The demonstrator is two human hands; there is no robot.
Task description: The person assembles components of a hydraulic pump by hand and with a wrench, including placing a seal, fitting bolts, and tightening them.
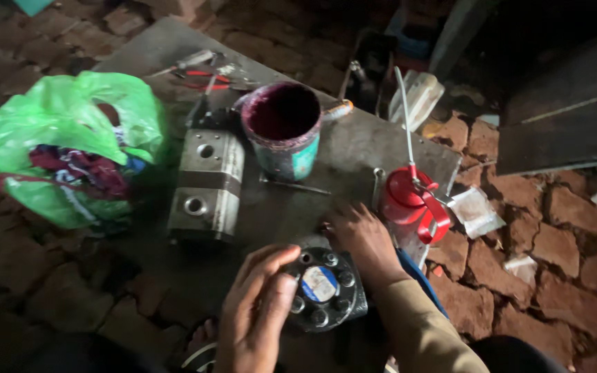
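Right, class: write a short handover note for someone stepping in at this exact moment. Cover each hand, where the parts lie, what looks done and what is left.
Left hand: fingers rest on the left rim of the round bolted unit, low on the metal sheet.
Right hand: flat on the sheet just behind the unit, holding nothing that shows.
Parts: grey pump block to the left, paint tin behind it, red oil can at the right, pliers at the far edge, green bag off the sheet.
Done: the unit's ring of bolts appears seated.
Left: cannot tell if they are tight, so check each.

Matt metal pump (207, 181), glossy plastic bag (70, 145)
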